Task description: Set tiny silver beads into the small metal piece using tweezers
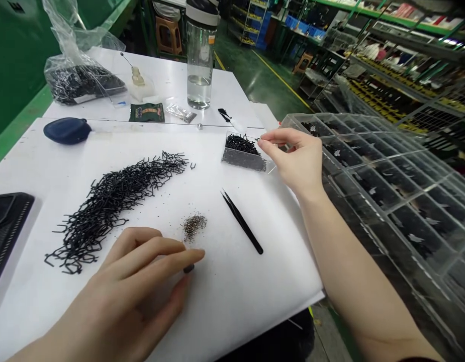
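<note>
My right hand [298, 158] is at the right edge of a small clear plastic box [244, 160] filled with small black bent pieces [242, 144]. Thumb and forefinger pinch together there, with a bit of one black bent piece [258, 140] showing at the tips. Nearer to me, my left hand [142, 281] has curled fingers, and a small dark blunt piece [188, 268] shows between fingertips and thumb; the rest of it is hidden. Just beyond it lies a little heap of tiny metal screws or grains [194, 225]. Black tweezers [243, 221] rest between the hands.
A long pile of black bent wire-like pieces [122, 193] spreads across the left. Behind stand a water bottle [199, 65], a blue oval case [67, 130], a green packet [147, 112] and a bag of black parts [81, 83]. A compartmented clear tray [386, 176] is at right.
</note>
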Available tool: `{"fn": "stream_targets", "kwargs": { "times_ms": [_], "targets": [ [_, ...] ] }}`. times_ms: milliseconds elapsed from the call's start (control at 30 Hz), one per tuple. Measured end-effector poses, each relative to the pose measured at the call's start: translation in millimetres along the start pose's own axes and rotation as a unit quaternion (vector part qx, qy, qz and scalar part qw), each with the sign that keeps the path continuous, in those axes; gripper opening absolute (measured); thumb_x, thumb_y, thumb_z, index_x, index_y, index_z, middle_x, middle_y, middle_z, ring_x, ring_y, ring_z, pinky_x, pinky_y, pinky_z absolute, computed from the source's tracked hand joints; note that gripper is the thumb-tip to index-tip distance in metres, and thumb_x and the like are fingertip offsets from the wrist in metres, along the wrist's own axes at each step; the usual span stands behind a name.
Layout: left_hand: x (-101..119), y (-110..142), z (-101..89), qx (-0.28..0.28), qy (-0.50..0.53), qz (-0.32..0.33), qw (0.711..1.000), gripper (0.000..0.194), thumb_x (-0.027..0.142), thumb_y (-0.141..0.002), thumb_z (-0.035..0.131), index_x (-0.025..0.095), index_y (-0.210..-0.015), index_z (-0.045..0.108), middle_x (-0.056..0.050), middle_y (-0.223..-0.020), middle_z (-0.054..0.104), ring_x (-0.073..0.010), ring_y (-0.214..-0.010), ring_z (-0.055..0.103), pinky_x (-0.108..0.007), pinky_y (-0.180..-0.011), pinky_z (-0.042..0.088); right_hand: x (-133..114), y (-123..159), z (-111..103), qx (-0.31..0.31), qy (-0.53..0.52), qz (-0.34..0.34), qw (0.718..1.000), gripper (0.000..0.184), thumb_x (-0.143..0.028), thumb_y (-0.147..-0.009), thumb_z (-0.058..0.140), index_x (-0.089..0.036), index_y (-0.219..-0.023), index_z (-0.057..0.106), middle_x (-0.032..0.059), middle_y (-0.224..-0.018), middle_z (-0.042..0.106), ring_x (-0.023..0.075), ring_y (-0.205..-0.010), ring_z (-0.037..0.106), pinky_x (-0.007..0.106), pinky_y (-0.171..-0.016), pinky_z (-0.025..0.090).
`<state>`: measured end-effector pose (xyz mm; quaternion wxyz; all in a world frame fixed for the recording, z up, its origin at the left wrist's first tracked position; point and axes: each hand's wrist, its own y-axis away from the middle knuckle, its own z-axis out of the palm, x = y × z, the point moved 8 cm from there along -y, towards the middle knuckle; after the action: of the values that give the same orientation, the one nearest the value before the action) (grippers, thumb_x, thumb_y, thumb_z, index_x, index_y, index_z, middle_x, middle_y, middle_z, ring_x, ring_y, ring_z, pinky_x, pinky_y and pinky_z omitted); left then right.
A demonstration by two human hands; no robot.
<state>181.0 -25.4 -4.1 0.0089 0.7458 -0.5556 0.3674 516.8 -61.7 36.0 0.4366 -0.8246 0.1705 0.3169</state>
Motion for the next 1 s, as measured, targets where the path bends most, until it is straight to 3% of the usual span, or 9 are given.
{"fn": "stream_targets", "kwargs": {
  "times_ms": [100, 300, 367, 467, 533, 700, 833, 900, 1000],
  "targets": [
    [-2, 0, 1.8, 0.003, -0.023, 0.009, 1.000, 0.036, 0.020, -0.112, 0.062, 0.040, -0.140, 0.073, 0.001, -0.114, 0.081, -0.0249, -0.108, 0.063, -0.036, -0.093, 0.054, 0, -1, 5, -0.027, 0.014, 0.008, 0.999, 0.011, -0.018, -0.088, 0.081, -0.023, -0.093, 0.090, 0.0040, -0.091, 0.087, 0.0254, -0.089, 0.081, 0.046, -0.100, 0.062],
    [-5, 1, 3.2, -0.005, -0.022, 0.012, 1.000, 0.029, 0.022, -0.111, 0.062, 0.038, -0.133, 0.073, 0.001, -0.113, 0.082, -0.0256, -0.109, 0.064, -0.036, -0.089, 0.056, -33, -2, -14, -0.095, 0.019, 0.035, 0.995, 0.017, -0.026, -0.099, 0.070, -0.022, -0.114, 0.079, 0.0063, -0.094, 0.085, 0.0236, -0.089, 0.080, 0.038, -0.079, 0.060],
    [-7, 2, 2.9, -0.012, -0.029, -0.010, 0.999, 0.025, 0.025, -0.111, 0.060, 0.038, -0.129, 0.072, 0.001, -0.108, 0.080, -0.0246, -0.106, 0.066, -0.035, -0.087, 0.057, -48, 13, -5, -0.222, 0.013, 0.056, 0.973, 0.019, -0.040, -0.102, 0.073, -0.023, -0.111, 0.074, -0.0008, -0.067, 0.076, 0.0218, -0.066, 0.074, 0.035, -0.067, 0.057],
    [-9, 2, 1.6, -0.017, -0.035, -0.041, 0.998, 0.022, 0.028, -0.107, 0.061, 0.038, -0.124, 0.070, 0.001, -0.100, 0.075, -0.0220, -0.098, 0.070, -0.030, -0.075, 0.058, -61, 57, 26, -0.456, 0.062, 0.057, 0.886, 0.025, -0.042, -0.101, 0.078, -0.024, -0.111, 0.064, -0.0053, -0.068, 0.075, 0.0177, -0.057, 0.066, 0.032, -0.058, 0.047],
    [-9, 1, 1.5, -0.020, -0.030, -0.053, 0.998, 0.020, 0.028, -0.104, 0.063, 0.038, -0.119, 0.070, 0.002, -0.099, 0.073, -0.0198, -0.094, 0.072, -0.027, -0.069, 0.057, -63, 77, 41, -0.514, 0.094, 0.033, 0.852, 0.030, -0.032, -0.101, 0.075, -0.023, -0.124, 0.058, -0.0087, -0.068, 0.069, 0.0165, -0.057, 0.060, 0.032, -0.058, 0.039],
    [-10, -1, 5.4, -0.042, -0.007, -0.072, 0.997, 0.019, 0.025, -0.103, 0.065, 0.035, -0.118, 0.070, 0.003, -0.090, 0.076, -0.0211, -0.092, 0.074, -0.029, -0.075, 0.062, -64, 86, 58, -0.531, 0.045, -0.003, 0.846, 0.029, -0.015, -0.097, 0.067, -0.023, -0.124, 0.060, -0.0121, -0.060, 0.051, 0.0137, -0.052, 0.045, 0.032, -0.058, 0.034],
    [-3, -2, 1.7, -0.050, -0.006, -0.070, 0.996, 0.020, 0.025, -0.104, 0.066, 0.034, -0.122, 0.071, 0.005, -0.083, 0.073, -0.0225, -0.090, 0.069, -0.036, -0.090, 0.063, -64, 64, 47, -0.442, -0.156, 0.078, 0.880, 0.017, -0.017, -0.103, 0.070, -0.026, -0.111, 0.081, -0.0063, -0.067, 0.065, 0.0126, -0.059, 0.060, 0.029, -0.058, 0.045],
    [0, -4, -2.9, -0.044, -0.010, -0.077, 0.996, 0.023, 0.023, -0.106, 0.066, 0.032, -0.127, 0.070, 0.004, -0.093, 0.076, -0.0223, -0.094, 0.065, -0.038, -0.094, 0.062, -63, 64, 50, -0.435, -0.295, 0.142, 0.839, 0.021, -0.026, -0.108, 0.068, -0.031, -0.114, 0.088, -0.0028, -0.090, 0.085, 0.0167, -0.084, 0.081, 0.028, -0.067, 0.059],
    [3, -7, -6.9, -0.034, -0.025, -0.073, 0.996, 0.019, 0.024, -0.107, 0.069, 0.029, -0.125, 0.071, 0.002, -0.107, 0.077, -0.0225, -0.098, 0.062, -0.041, -0.097, 0.058, -66, 80, 66, -0.493, -0.388, 0.186, 0.756, 0.019, -0.039, -0.108, 0.073, -0.033, -0.117, 0.089, -0.0028, -0.117, 0.091, 0.0231, -0.115, 0.087, 0.029, -0.074, 0.070]
  ]
}}
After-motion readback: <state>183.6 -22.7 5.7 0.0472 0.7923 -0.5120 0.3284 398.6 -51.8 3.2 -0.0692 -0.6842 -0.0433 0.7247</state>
